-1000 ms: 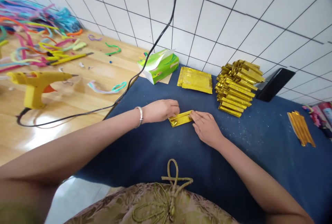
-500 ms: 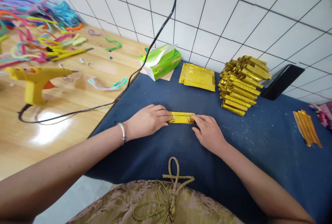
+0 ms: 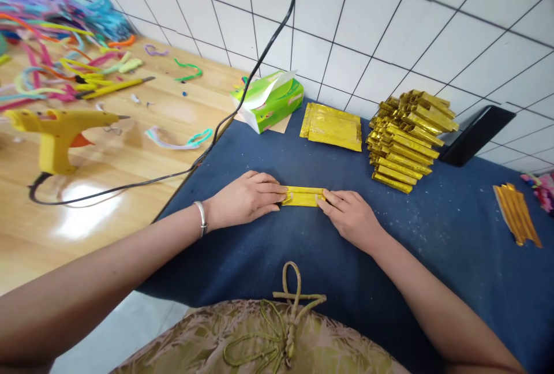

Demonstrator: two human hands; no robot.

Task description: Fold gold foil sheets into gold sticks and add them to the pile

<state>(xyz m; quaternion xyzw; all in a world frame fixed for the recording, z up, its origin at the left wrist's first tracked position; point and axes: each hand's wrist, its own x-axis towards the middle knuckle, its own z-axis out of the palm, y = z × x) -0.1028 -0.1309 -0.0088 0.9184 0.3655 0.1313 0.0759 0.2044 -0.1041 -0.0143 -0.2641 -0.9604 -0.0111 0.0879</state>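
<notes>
Strip (image 3: pixel 304 197): both ends partly hidden under fingers (image 3: pixel 272 196).
Cord (image 3: pixel 258 65): top cut off, beyond fingers.
Pink thing (image 3: pixel 542 189): cut off, right of fingers.
Speck (image 3: pixel 184 93): too small to tell, left of fingers.

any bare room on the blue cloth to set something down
Mostly free: the blue cloth between the right hand and gold strips; also between the left hand and green tissue pack. Crowded: along the tiled wall, with flat gold packets, folded gold bundles and black phone; around the glue gun and pipe cleaners.
</notes>
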